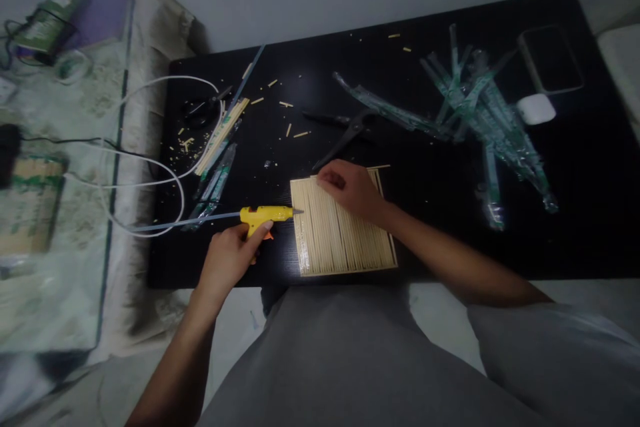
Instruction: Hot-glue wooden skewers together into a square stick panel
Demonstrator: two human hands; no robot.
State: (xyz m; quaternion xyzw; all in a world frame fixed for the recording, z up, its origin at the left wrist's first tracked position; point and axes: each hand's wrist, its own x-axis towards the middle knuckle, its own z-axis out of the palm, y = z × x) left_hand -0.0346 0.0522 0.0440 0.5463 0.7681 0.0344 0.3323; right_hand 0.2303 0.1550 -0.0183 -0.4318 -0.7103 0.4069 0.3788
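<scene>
My left hand (229, 255) is wrapped round the handle of a yellow glue gun (265, 215). A long translucent glue stick (213, 217) sticks out of its back end. The nozzle points right, over the left edge of a square panel of thin wooden sticks (345, 240) laid side by side. A shiny strip, apparently glue, runs down the panel's left side. My right hand (353, 188) is over the panel's top edge with its fingers curled in a pinch; whatever they hold, if anything, is hidden.
Behind the panel lie dark pliers or cutters (350, 130). Black scissors (203, 110), a stick bundle (223, 137) and a white cable (150, 183) are at left. Empty plastic wrappers (490, 107), a white case (536, 109) and a phone-like rectangle (550, 60) lie at right.
</scene>
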